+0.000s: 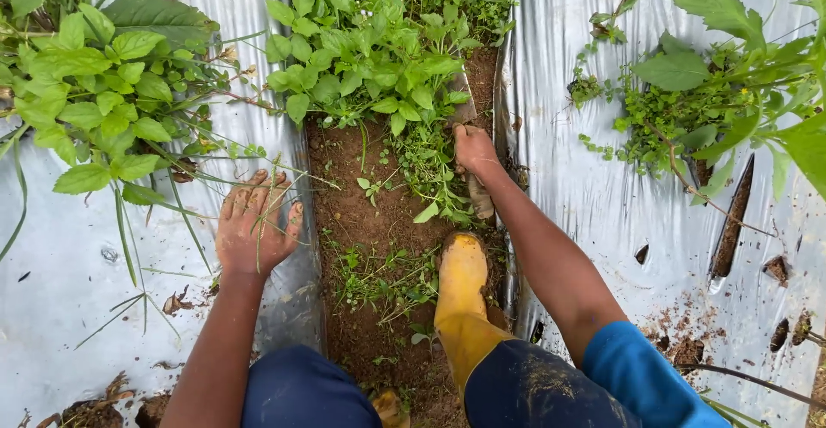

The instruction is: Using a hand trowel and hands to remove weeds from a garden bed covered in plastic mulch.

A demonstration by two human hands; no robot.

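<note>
My left hand (252,228) lies flat, fingers spread, on the silver plastic mulch sheet (69,256) at the left edge of the soil furrow (361,221). My right hand (474,150) is closed around the wooden handle of a small hand tool (478,196), whose blade (462,105) reaches into the leafy green weeds (370,58) growing in the furrow. A muddy yellow rubber boot (461,286) stands in the furrow just below the tool. Loose cut weeds (383,273) lie on the soil between my arms.
A second silver mulch sheet (602,204) covers the bed on the right, with torn holes and plants (705,92) growing through. A leafy bush (95,92) spreads over the left sheet. Dark blue trousers show at the bottom.
</note>
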